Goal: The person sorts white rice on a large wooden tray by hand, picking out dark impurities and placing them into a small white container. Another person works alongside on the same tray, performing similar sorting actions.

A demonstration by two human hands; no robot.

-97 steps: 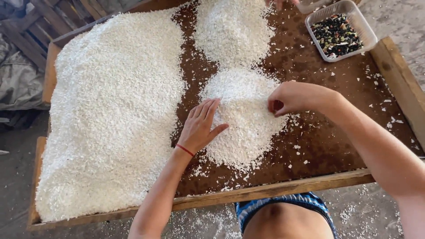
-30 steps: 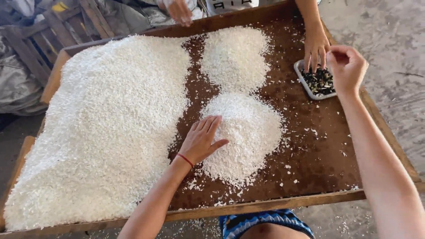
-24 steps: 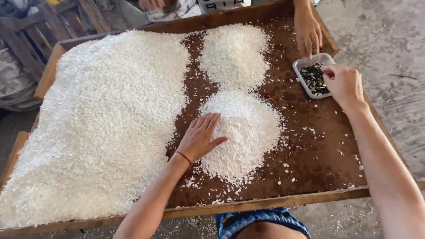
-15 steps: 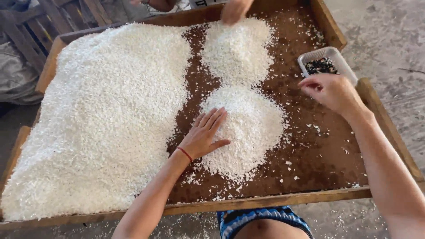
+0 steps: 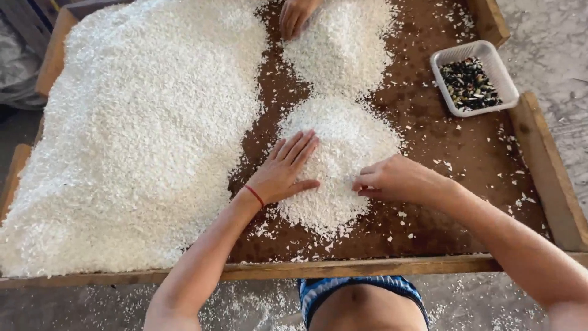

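Left hand [image 5: 286, 168] flat, fingers spread on near white grain pile [image 5: 337, 162]'s left edge, right hand [image 5: 392, 179] fingertips pinched together on its right edge, small tray of dark bits [image 5: 473, 78] well right.

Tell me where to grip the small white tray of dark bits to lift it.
Probably take the white tray by its two long rims, from above. Its top is open and filled with dark bits, so keep it level. It sits clear of both hands, beside the wooden frame.

Grey concrete floor [image 5: 551, 37], daylit
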